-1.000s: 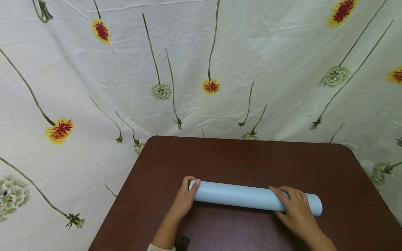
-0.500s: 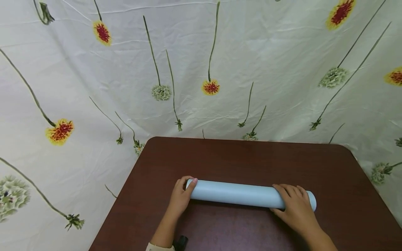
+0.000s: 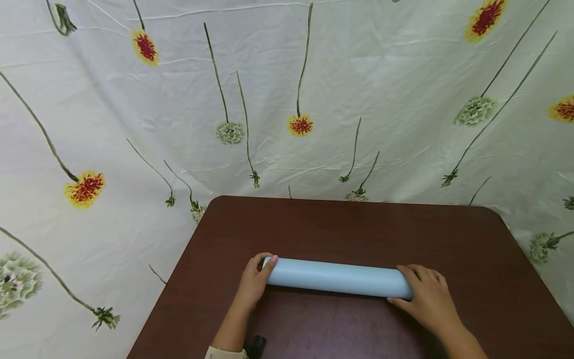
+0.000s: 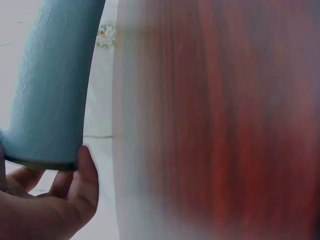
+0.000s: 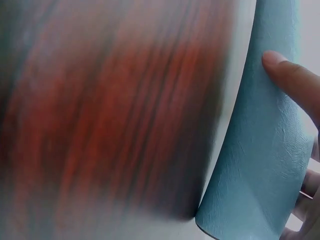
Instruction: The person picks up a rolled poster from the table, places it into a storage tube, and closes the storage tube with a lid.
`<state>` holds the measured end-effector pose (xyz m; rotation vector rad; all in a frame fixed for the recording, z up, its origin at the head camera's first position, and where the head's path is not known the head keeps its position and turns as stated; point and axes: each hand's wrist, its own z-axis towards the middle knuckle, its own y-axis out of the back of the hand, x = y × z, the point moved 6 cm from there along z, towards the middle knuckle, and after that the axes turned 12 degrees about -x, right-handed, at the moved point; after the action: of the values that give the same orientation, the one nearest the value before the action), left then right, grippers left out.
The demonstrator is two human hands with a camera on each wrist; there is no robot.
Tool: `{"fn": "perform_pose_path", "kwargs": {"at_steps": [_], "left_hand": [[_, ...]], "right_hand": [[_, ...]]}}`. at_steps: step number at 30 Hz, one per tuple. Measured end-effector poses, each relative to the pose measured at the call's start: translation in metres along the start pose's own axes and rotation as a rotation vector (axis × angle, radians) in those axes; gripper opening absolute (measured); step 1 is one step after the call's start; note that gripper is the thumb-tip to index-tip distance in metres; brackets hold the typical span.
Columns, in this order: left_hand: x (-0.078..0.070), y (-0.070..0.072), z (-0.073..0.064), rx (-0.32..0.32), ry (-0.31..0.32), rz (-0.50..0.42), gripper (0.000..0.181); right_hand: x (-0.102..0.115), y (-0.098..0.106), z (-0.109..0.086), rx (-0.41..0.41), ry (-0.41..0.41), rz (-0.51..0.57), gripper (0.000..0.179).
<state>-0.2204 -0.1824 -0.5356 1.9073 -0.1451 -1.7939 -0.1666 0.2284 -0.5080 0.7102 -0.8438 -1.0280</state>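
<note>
A light blue rolled-up sheet (image 3: 334, 276) lies crosswise over the table in the head view, its left end slightly farther back than its right. My left hand (image 3: 252, 284) grips the left end, thumb on top and fingers curled round the rim. In the left wrist view, the finely creased surface of the roll (image 4: 55, 95) and its lower rim show beside the fingers. My right hand (image 3: 428, 299) holds the other end and hides its tip in the head view. The right wrist view shows the thumb (image 5: 277, 62) pressed along the roll (image 5: 255, 165), with other fingers behind it.
The dark brown table (image 3: 341, 224) has rounded far corners. Behind it hangs a white cloth (image 3: 394, 75) printed with flowers on long stems. A small black device (image 3: 256, 345) sits by my left wrist, near a pale sleeve cuff (image 3: 226, 353).
The roll has shifted slightly left, and my left hand has moved left with it. My right hand has slid outward along the roll and now covers its right end, which showed earlier.
</note>
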Motion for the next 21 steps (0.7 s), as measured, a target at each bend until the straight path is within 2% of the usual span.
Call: {"fn": "perform_pose_path", "kwargs": {"at_steps": [3,9,11,21], "left_hand": [[0.003,0.001,0.003,0.011,0.038,-0.034,0.046],[0.010,0.006,0.006,0.003,0.105,-0.022,0.064],[0.012,0.007,0.006,0.018,0.121,-0.021,0.070],[0.009,0.006,0.004,0.123,0.100,-0.053,0.079]], "right_hand": [[-0.003,0.002,0.000,0.004,-0.015,0.003,0.083],[-0.005,0.004,-0.002,-0.005,-0.030,0.023,0.081],[-0.006,0.004,-0.002,-0.003,-0.039,0.035,0.081],[-0.006,0.002,-0.003,-0.015,-0.043,0.032,0.081]]}}
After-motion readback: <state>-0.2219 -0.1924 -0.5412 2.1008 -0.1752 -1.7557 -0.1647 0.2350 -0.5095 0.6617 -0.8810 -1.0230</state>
